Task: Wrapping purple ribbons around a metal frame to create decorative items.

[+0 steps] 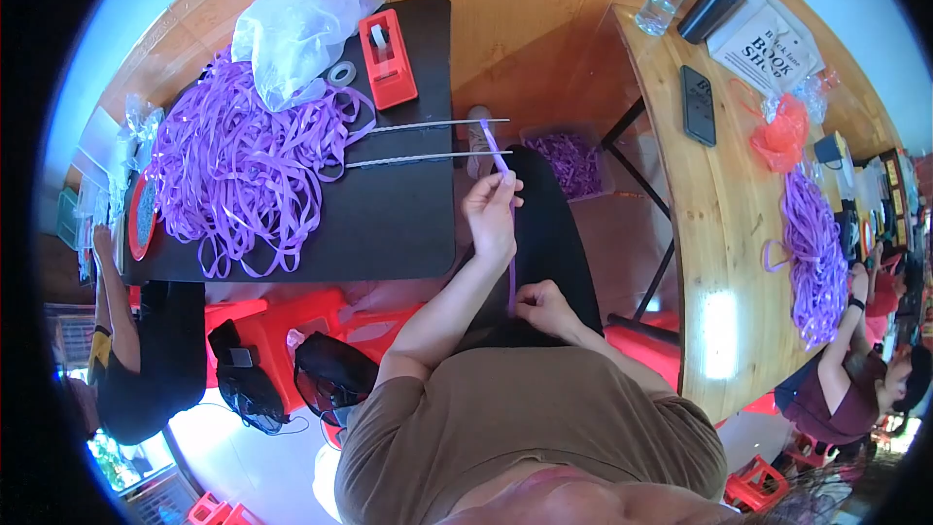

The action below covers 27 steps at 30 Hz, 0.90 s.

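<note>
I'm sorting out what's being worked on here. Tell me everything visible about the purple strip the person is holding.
The purple strip is a narrow, flat ribbon-like band, thin and flexible, maybe plastic or fabric. It is stretched nearly straight over the person's lap against dark trousers. The left hand pinches it higher up, and its free end pokes out beyond the fingers toward the black table. The right hand pinches its lower end near the body. It matches the loose purple pile on that table.
</note>
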Available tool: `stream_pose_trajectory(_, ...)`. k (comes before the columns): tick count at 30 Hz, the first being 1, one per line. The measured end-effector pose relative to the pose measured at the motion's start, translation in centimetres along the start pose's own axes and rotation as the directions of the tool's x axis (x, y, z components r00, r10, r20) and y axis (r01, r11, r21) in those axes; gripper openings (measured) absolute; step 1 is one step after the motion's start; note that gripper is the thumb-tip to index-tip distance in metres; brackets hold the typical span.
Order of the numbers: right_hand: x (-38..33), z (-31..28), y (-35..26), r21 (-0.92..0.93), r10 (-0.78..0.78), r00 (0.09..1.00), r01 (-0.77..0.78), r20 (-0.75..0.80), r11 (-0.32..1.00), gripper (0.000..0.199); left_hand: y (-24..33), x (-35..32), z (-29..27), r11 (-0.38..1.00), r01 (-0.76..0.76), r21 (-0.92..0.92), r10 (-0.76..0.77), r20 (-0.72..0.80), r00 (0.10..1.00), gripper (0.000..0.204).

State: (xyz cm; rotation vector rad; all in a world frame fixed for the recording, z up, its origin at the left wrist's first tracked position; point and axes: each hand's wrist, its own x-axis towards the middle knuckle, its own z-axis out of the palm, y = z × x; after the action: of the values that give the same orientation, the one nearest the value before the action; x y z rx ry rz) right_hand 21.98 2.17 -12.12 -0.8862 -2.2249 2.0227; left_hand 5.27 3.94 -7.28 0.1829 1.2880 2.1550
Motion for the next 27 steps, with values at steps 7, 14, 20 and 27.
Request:
stream_pose_trajectory(7, -2.3, -3.6, -0.7, -0.280, -0.090, 0.983, 0.042, -0.161, 0.959, 0.013, 0.0, 2.2, 2.2, 0.993, -0.075, -0.096, 0.080, 0.047, 0.996, 0.010)
stream_pose_trajectory(14, -4.9, -7.2, 0.6, -0.175, 0.047, 0.988, -0.072, -0.145, 0.982, 0.012, 1.1, 0.9, 2.0, 0.927, 0.328, -0.182, -0.244, 0.370, 0.896, 0.011)
stream_pose_trajectory(20, -5.5, -9.2, 0.0, -0.636, 0.105, 0.960, -0.251, -0.259, 0.730, 0.014, 3.9, -1.1, 2.7, 0.884, 0.435, -0.172, -0.305, 0.494, 0.814, 0.015)
stream_pose_trajectory(27, -2.3, -11.4, -8.4, 0.103, -0.406, 0.826, 0.477, -0.390, 0.873, 0.041, 6.6, -4.7, 1.7, 0.892, 0.418, 0.170, -0.432, 0.591, 0.681, 0.016)
